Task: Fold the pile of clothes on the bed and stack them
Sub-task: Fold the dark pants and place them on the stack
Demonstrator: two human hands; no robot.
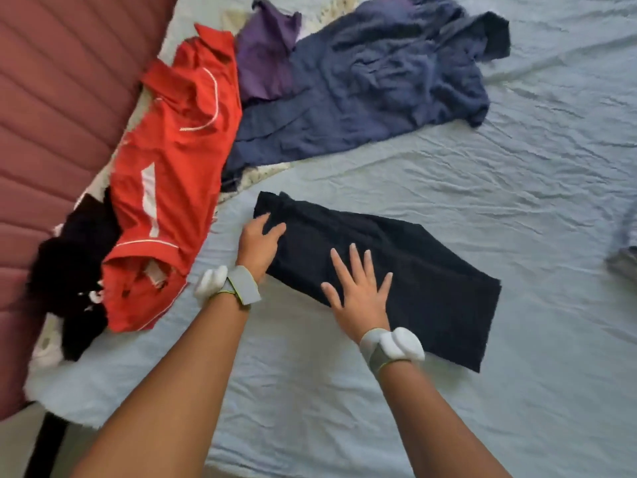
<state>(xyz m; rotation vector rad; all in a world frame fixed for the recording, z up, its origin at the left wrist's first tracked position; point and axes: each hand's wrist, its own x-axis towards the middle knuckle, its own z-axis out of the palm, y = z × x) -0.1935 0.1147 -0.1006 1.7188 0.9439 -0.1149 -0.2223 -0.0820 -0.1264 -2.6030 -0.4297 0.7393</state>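
Note:
A black garment (424, 270) lies flat and folded into a long strip on the pale blue bed sheet (517, 188). My left hand (256, 244) rests on its upper left end, fingers loosely bent on the cloth. My right hand (356, 291) presses flat on the garment's near edge, fingers spread and straight. Behind lie unfolded clothes: a red shirt with white trim (172, 181), a purple piece (265, 60), a navy garment (372, 84) and a crumpled black piece (72, 270).
A padded dark red headboard (62, 108) runs along the left. A cream patterned cloth (256, 174) peeks from under the pile. A grey-blue cloth (624, 257) shows at the right edge. The bed's near left corner drops to the floor.

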